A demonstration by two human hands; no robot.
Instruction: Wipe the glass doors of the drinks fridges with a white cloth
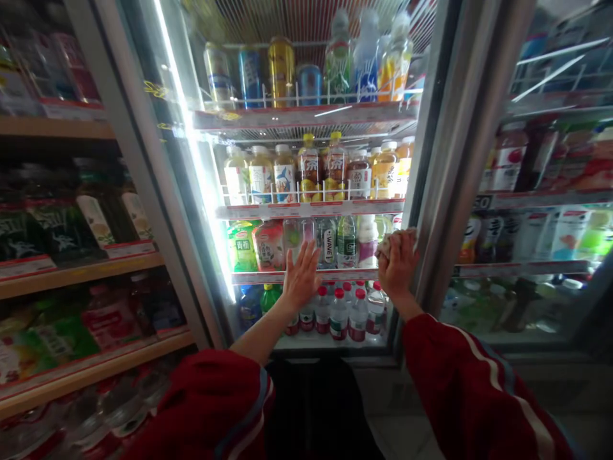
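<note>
A lit drinks fridge stands before me, and its glass door (306,348) is between my hands and the bottles. My left hand (301,276) is raised with its fingers spread, flat at the glass in front of the third shelf; whether the whole palm touches cannot be seen. A crumpled, pale cloth (405,235) is bunched under the fingers of my right hand (398,265). That hand presses it on the glass near the right door frame (443,191). Behind the glass, several bottled teas (309,167) stand on the second shelf and water bottles (339,316) at the bottom.
To the left, open wooden shelves (86,281) hold bottled drinks, close to my left arm. A second fridge door with more drinks (512,156) stands on the right. Cans (281,70) line the top shelf. A bright light strip (184,115) runs down the left inside edge.
</note>
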